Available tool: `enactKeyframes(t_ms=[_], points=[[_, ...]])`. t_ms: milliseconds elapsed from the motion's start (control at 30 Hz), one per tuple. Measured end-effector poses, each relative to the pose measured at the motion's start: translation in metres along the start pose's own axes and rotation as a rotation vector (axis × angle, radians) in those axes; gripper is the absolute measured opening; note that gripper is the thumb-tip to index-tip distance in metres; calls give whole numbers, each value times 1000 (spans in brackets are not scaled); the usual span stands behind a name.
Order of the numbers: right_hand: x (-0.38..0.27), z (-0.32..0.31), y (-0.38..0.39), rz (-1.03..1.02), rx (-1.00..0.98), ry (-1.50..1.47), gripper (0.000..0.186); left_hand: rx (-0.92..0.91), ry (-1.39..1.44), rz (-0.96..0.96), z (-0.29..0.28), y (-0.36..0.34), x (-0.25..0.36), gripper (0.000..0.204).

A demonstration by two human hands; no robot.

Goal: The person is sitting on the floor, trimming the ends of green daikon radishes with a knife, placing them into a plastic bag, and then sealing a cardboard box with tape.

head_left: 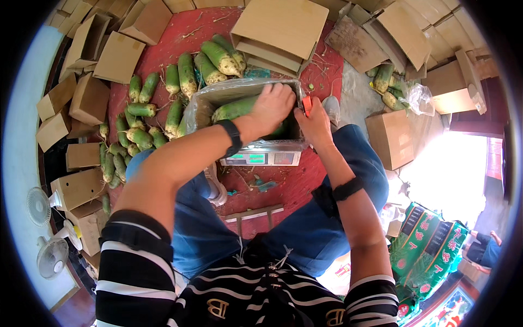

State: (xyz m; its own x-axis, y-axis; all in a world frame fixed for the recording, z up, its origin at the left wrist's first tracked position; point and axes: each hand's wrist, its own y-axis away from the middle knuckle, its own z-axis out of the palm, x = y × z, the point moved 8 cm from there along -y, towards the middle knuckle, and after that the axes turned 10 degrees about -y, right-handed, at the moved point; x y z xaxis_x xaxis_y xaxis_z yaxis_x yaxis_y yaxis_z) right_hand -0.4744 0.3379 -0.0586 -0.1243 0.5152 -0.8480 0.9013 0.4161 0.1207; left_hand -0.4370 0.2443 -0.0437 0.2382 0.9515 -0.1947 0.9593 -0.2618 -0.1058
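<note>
In front of me an open box (200,103) with a clear plastic liner stands on a digital scale (261,158). A long green radish (235,108) lies inside it. My left hand (274,103) reaches across the box near its right end, fingers curled downward; whatever they grip is hidden. At the box's right rim, my right hand (316,126) is closed around a small tool with an orange handle (308,106). The tool's working end is hard to make out.
Many green radishes (143,136) lie on the red floor (245,188) to the left and beyond the box. Cardboard boxes (279,27) stand around the edges. Two fans (52,256) are at left, green sacks (422,248) at lower right. A person (484,250) is at far right.
</note>
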Motion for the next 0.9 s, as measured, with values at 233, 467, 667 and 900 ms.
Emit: enactKeyframes(t_ms=[233,467,667,900], points=[[-3,-2,1,18,-2,51,34,13,375,-56,-35,53,-51,72],[2,2,-1,22,3,17,35,-107,749,-104,1,55,-65,85],[-1,-2,0,56,-12,37,35,-234,720,-137,16,55,-72,83],[-7,2,1,31,-16,16,36,-63,762,-170,-5,54,-84,74]])
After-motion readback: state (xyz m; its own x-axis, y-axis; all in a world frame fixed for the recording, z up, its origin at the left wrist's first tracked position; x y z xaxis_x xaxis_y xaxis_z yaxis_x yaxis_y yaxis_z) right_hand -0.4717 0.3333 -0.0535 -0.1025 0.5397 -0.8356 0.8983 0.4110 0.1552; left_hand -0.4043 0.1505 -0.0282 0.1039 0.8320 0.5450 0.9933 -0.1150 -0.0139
